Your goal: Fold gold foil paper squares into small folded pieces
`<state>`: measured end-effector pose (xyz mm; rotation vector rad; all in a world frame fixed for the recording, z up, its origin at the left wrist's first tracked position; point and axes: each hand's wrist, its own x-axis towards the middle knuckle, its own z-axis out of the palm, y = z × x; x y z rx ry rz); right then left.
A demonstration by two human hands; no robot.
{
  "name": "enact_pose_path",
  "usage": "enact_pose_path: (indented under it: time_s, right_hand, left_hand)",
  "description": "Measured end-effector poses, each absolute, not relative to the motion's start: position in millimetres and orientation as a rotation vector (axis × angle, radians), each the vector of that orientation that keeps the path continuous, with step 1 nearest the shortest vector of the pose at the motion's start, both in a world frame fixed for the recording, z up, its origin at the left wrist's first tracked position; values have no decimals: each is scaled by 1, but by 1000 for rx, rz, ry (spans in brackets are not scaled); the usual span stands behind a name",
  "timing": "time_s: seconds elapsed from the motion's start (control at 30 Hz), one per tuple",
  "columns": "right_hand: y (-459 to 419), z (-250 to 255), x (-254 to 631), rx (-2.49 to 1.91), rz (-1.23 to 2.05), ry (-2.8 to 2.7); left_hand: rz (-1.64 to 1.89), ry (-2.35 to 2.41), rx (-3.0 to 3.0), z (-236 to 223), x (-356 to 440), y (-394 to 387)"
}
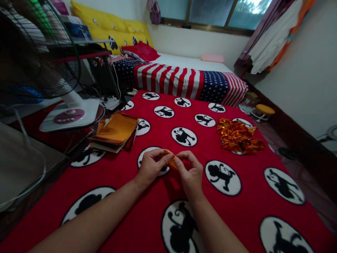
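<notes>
A small piece of gold foil paper [171, 161] is pinched between my two hands, above the middle of the red cloth [126, 196]. My left hand [152, 162] grips its left end with thumb and forefinger. On the right end, the thumb and fingers of my right hand [190, 170] are closed in the same way. Much of the paper is hidden behind my fingers, so its exact shape is hard to make out. To the left lies a stack of gold paper sheets [116, 128]. A pile of shiny folded gold foil pieces [238, 137] sits at the right.
A standing fan [71, 112] with a white base is at the left, with cables near it. Beyond the red cloth is a bed with a flag-patterned cover [171, 79]. A yellow-topped stool [264, 109] stands on the floor at the right. Clothes [276, 38] hang by the wall.
</notes>
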<state>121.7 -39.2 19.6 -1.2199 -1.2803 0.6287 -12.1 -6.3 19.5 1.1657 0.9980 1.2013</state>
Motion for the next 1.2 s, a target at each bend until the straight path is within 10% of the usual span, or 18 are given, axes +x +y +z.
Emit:
enact_pose_path:
  time_s: [0.73, 1.2]
  right_hand:
    - [-38, 20, 125, -1237, 652, -1332]
    - [-34, 23, 132, -1172, 1243, -1057]
  left_hand:
    - [1284, 1059, 1125, 15, -19, 0]
    - [860, 887, 1411, 20, -26, 8]
